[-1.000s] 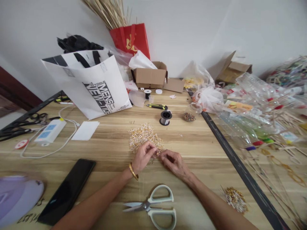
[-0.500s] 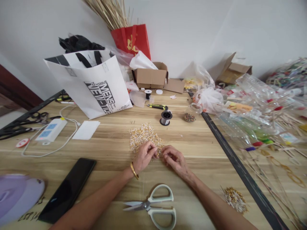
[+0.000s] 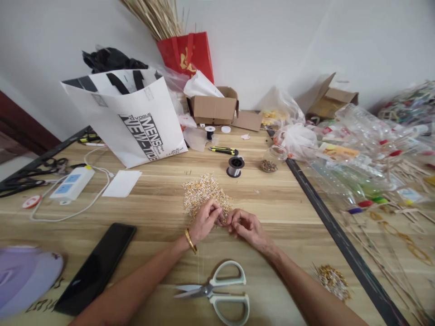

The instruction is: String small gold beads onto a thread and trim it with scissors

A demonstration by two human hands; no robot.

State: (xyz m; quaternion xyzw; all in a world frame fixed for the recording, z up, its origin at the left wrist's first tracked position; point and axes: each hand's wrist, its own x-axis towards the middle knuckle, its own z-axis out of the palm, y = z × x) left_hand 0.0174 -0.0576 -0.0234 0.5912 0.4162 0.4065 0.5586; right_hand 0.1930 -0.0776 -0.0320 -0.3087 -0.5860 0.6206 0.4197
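My left hand (image 3: 205,219), with a gold bangle (image 3: 190,241) at its wrist, is at the near edge of a pile of small gold and silvery beads (image 3: 204,192). Its thumb and fingers are pinched together. My right hand (image 3: 248,228) meets it from the right, fingertips also closed in a pinch. What lies between the fingertips is too small to make out. A thin, pale thread (image 3: 200,267) seems to run down from near my left wrist. Closer to me lie scissors (image 3: 217,290) with pale handles and spread blades.
Beyond the beads stand a wire spool (image 3: 234,167), a utility knife (image 3: 222,151) and a glass jar (image 3: 272,160). A phone (image 3: 97,269) and power strip (image 3: 72,184) lie left. A second gold-silver bundle (image 3: 331,283) sits right, near plastic bottles (image 3: 353,181).
My right hand has shifted slightly left, bringing its fingertips up against those of my left hand. My left hand has hardly moved.
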